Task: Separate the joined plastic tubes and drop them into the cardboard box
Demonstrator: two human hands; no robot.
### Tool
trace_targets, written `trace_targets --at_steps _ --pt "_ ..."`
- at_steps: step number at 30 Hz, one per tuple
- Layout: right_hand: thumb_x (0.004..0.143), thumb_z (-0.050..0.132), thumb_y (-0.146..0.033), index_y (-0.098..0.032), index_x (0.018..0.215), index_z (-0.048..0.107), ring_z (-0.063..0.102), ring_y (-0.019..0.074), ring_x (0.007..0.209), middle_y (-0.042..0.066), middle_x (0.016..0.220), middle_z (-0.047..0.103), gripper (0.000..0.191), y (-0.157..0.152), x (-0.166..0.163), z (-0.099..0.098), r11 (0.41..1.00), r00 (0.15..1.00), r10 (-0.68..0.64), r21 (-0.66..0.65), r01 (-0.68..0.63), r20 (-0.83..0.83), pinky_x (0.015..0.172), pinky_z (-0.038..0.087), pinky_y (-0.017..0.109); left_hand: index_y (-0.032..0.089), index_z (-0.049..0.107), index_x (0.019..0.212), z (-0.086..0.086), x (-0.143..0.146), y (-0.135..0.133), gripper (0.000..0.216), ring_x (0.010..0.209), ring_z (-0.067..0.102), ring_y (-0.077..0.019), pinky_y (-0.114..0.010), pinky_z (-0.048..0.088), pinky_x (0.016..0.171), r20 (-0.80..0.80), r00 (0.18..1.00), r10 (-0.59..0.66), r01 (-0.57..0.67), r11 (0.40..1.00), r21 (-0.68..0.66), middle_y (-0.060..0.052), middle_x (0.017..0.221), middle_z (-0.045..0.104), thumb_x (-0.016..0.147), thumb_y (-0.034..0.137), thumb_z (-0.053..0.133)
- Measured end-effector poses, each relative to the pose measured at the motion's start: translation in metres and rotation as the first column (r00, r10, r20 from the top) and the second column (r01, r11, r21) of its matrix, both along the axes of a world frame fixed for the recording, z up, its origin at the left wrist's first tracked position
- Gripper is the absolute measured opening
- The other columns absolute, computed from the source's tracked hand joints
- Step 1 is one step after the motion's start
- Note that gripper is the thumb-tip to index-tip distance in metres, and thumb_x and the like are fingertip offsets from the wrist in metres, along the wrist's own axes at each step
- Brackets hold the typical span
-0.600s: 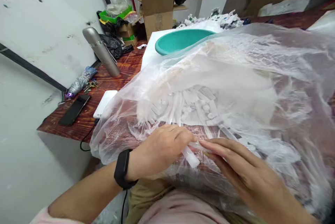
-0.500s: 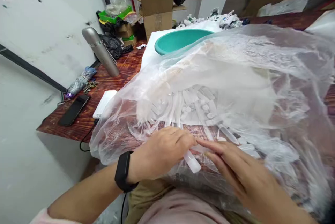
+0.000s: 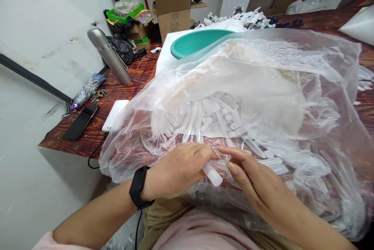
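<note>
My left hand (image 3: 184, 168) is closed round a translucent plastic tube with a frosted white end (image 3: 214, 178), which sticks out toward me below the knuckles. A second clear plastic tube (image 3: 219, 163) crosses from the left fingers to my right hand (image 3: 254, 176). The right thumb lies on that tube's end, and the right index finger stretches above it, its tip close to the left hand. Under both hands spreads a large clear plastic bag (image 3: 263, 86). Many loose translucent tubes (image 3: 198, 117) lie in a heap inside it, seen hazily through the film.
Behind the bag stands a teal basin (image 3: 189, 45). To the left are a steel flask (image 3: 111, 57), a black phone (image 3: 81, 122), a white device with a cable (image 3: 115, 115) and a folded umbrella (image 3: 89, 90). A cardboard box (image 3: 173, 8) and white parts (image 3: 251, 18) sit farther back.
The right thumb and index finger have spread apart, with the thumb now on the clear tube. The frosted-ended tube has shifted slightly up and left. The view has tilted a little.
</note>
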State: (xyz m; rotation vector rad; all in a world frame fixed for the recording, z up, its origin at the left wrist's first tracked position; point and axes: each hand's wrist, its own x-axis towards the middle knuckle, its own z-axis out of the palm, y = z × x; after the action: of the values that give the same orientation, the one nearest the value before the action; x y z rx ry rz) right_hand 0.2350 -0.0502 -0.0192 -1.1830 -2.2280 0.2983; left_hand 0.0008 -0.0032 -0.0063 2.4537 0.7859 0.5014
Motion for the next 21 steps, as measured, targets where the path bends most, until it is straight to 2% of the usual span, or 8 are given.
trace_targets --at_steps 4,8,9,13,14,16,19,21 --pt "0.108 0.046 -0.031 -0.025 0.144 0.045 0.073 0.022 0.113 0.009 0.126 0.073 0.037 0.004 -0.002 0.005 0.997 0.998 0.059 0.041 -0.058 -0.02 0.094 0.059 0.036 0.019 0.055 0.109 0.0 0.001 0.002 0.01 0.101 0.069 -0.0215 -0.033 0.051 0.088 0.009 1.0 0.017 -0.017 1.0 -0.002 -0.006 0.106 0.071 0.105 0.028 0.055" --pt "0.11 0.039 -0.029 -0.028 0.139 0.046 0.077 0.0157 0.094 0.005 0.115 0.076 0.03 0.006 -0.002 0.013 0.977 0.993 -0.018 -0.212 -0.007 -0.117 0.074 0.061 0.025 0.019 0.055 0.112 0.002 0.002 0.003 0.016 0.104 0.068 -0.0222 -0.035 0.051 0.091 0.024 1.0 -0.009 0.007 0.998 0.066 -0.008 0.107 0.071 0.107 0.033 0.049" --pt "0.11 0.041 -0.03 -0.028 0.142 0.044 0.077 0.0161 0.095 0.005 0.116 0.076 0.032 0.006 -0.002 0.013 0.975 0.993 -0.022 -0.221 -0.005 -0.119 0.074 0.061 0.025 0.018 0.055 0.112 0.002 0.002 0.004 0.016 0.104 0.068 -0.0222 -0.035 0.051 0.091 0.023 1.0 0.001 -0.003 0.998 0.065 -0.008 0.107 0.071 0.107 0.033 0.049" --pt "0.107 0.048 -0.027 -0.031 0.144 0.044 0.07 0.0202 0.109 0.006 0.123 0.072 0.038 0.006 -0.002 0.005 0.994 0.989 0.103 -0.029 -0.107 -0.108 0.094 0.056 0.035 0.019 0.052 0.106 0.0 0.001 0.005 0.009 0.096 0.069 -0.0206 -0.032 0.052 0.085 -0.001 1.0 0.025 -0.025 1.0 -0.005 -0.006 0.103 0.071 0.104 0.028 0.055" --pt "0.107 0.047 -0.027 -0.031 0.141 0.046 0.071 0.0193 0.106 0.005 0.122 0.071 0.034 0.006 -0.004 0.003 0.992 0.986 0.101 -0.061 -0.109 -0.133 0.091 0.057 0.034 0.019 0.052 0.105 -0.001 0.001 0.005 0.007 0.095 0.068 -0.0208 -0.031 0.052 0.084 -0.01 1.0 0.016 -0.016 1.0 0.013 -0.006 0.102 0.07 0.103 0.026 0.055" --pt "0.109 0.043 -0.033 -0.031 0.135 0.048 0.071 0.017 0.09 0.004 0.111 0.072 0.027 0.008 -0.008 0.001 0.965 0.979 0.0 -0.257 -0.053 -0.203 0.075 0.057 0.029 0.019 0.05 0.103 -0.004 0.001 0.008 0.001 0.094 0.068 -0.0219 -0.033 0.052 0.083 -0.038 0.999 -0.011 0.015 0.994 0.105 -0.007 0.099 0.069 0.103 0.018 0.05" --pt "0.11 0.035 -0.046 -0.029 0.13 0.047 0.068 0.0169 0.072 0.0 0.088 0.07 0.029 0.026 -0.012 0.002 0.845 0.956 -0.143 -0.535 -0.018 -0.258 0.062 0.054 0.028 0.018 0.05 0.106 -0.004 0.002 0.023 0.01 0.092 0.067 -0.0232 -0.036 0.052 0.084 -0.124 0.992 -0.007 0.031 0.982 0.189 -0.007 0.098 0.069 0.103 0.013 0.042" --pt "0.109 0.032 -0.049 -0.027 0.133 0.045 0.068 0.0191 0.074 0.0 0.085 0.069 0.035 0.049 -0.012 0.001 0.839 0.969 -0.123 -0.543 -0.013 -0.212 0.067 0.056 0.031 0.018 0.049 0.112 -0.002 0.005 0.042 0.012 0.097 0.067 -0.0238 -0.037 0.053 0.087 -0.176 0.982 0.074 -0.048 0.988 0.145 -0.008 0.104 0.069 0.102 0.014 0.042"
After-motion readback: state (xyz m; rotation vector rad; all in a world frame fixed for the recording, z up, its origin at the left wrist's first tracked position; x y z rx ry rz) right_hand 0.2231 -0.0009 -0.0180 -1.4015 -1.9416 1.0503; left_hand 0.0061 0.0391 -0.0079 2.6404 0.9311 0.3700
